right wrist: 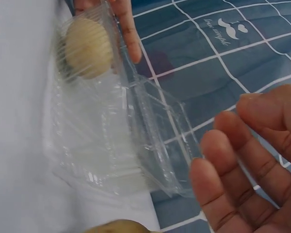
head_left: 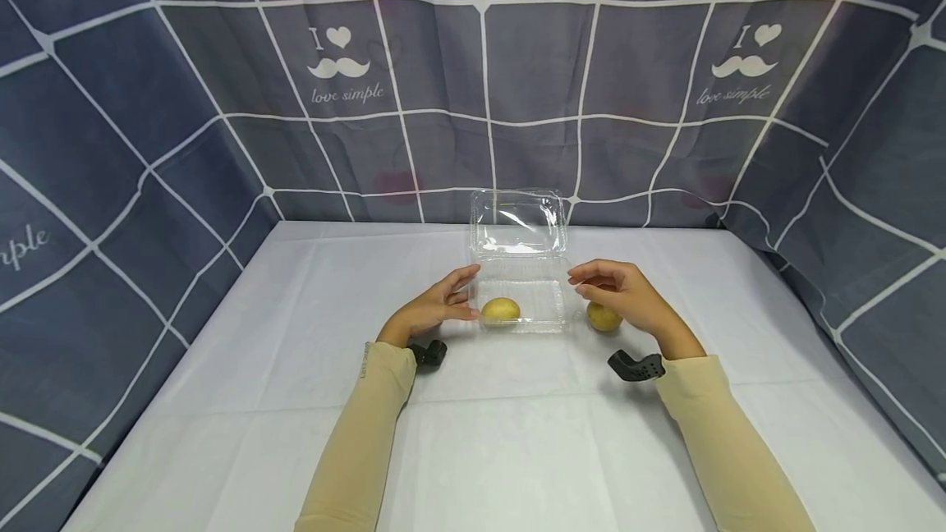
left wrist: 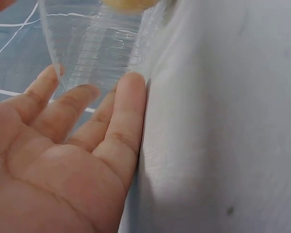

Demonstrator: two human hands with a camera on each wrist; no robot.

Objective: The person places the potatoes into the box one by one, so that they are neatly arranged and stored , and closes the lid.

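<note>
A clear plastic box (head_left: 543,298) stands with its lid (head_left: 517,224) raised at the back. One yellow potato-like item (head_left: 501,309) lies in its left end, seen also through the wall in the right wrist view (right wrist: 88,48). My left hand (head_left: 436,306) is at the box's left side, fingers relaxed; in the left wrist view the fingertips (left wrist: 131,87) touch or nearly touch the clear wall. My right hand (head_left: 624,294) hovers right of the box, fingers loosely bent, holding nothing. Under it a second yellow item (head_left: 603,317) lies on the table, partly hidden by the hand.
A white cloth (head_left: 510,433) covers the table. Dark checked curtains (head_left: 532,64) with white lines rise at the back and both sides, and the raised lid stands near the back one. Black wrist cameras (head_left: 636,366) sit at both wrists.
</note>
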